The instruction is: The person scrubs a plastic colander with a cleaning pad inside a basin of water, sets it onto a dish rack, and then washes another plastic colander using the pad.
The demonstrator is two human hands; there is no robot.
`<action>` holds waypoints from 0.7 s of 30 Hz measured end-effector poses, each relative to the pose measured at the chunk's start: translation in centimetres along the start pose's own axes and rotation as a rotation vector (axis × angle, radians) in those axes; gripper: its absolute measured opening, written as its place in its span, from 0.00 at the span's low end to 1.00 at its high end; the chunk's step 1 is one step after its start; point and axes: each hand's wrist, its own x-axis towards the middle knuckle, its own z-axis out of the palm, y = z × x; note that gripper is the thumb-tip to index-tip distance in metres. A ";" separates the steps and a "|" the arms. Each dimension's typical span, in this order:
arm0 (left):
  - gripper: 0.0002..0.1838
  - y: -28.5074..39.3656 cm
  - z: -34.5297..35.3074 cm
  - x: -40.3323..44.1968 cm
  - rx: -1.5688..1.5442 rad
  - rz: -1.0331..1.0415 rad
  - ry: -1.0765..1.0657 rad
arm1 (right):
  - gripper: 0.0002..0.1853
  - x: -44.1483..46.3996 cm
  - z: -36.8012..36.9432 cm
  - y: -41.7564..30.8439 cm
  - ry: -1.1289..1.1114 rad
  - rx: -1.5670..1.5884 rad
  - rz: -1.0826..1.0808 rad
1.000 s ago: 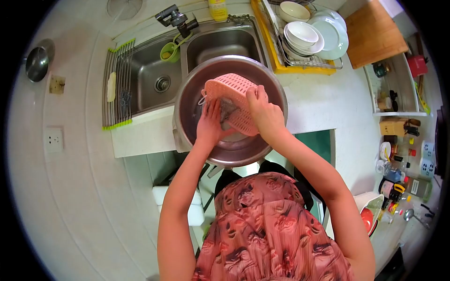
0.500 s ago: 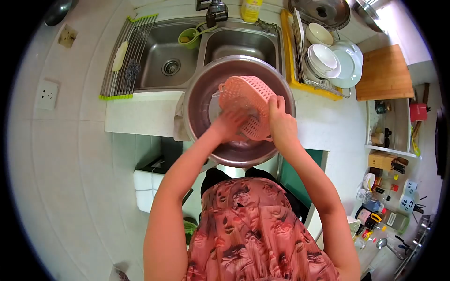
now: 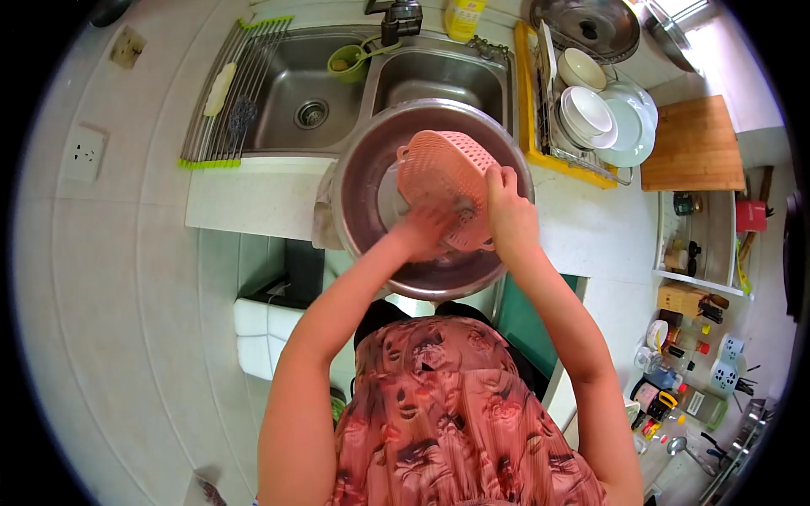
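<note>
A pink plastic colander [image 3: 447,164] is held tilted inside a large metal basin [image 3: 354,190], its open side facing left and toward me. My right hand [image 3: 512,211] grips the colander's right rim, thumb and fingers closed on it. My left hand [image 3: 424,229] reaches into the colander's lower inside and touches it or something there. Motion smears its fingers, so whether it holds anything is hidden. Some water seems to lie in the basin's bottom.
Behind the basin is a double sink [image 3: 278,93] with a green strainer [image 3: 348,66] and a faucet [image 3: 396,21]. A roll-up rack [image 3: 228,101] lies at left. White bowls [image 3: 588,110] stand in a dish rack at right, beside a wooden board [image 3: 692,143].
My left hand has shifted slightly inside the colander. The colander has turned a little, and my right hand keeps its grip. The whole view has moved slightly.
</note>
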 end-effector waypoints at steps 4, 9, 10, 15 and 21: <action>0.49 -2.1 -2.5 -1.4 0.233 -0.180 0.012 | 0.27 1.1 0.3 1.3 0.055 0.035 -0.082; 0.49 -1.6 -1.8 -0.8 0.053 -0.257 0.007 | 0.47 -0.5 -1.2 3.9 -0.011 1.040 0.043; 0.49 -1.6 -2.0 -0.7 0.009 -0.262 0.005 | 0.47 -1.4 1.3 5.0 0.007 1.051 0.024; 0.51 -1.1 -1.9 0.0 -0.084 -0.279 -0.012 | 0.44 -3.2 8.7 3.5 -0.017 0.895 0.060; 0.53 2.6 -0.8 1.9 -0.417 -0.110 0.229 | 0.37 -1.3 6.4 0.5 0.150 0.843 0.210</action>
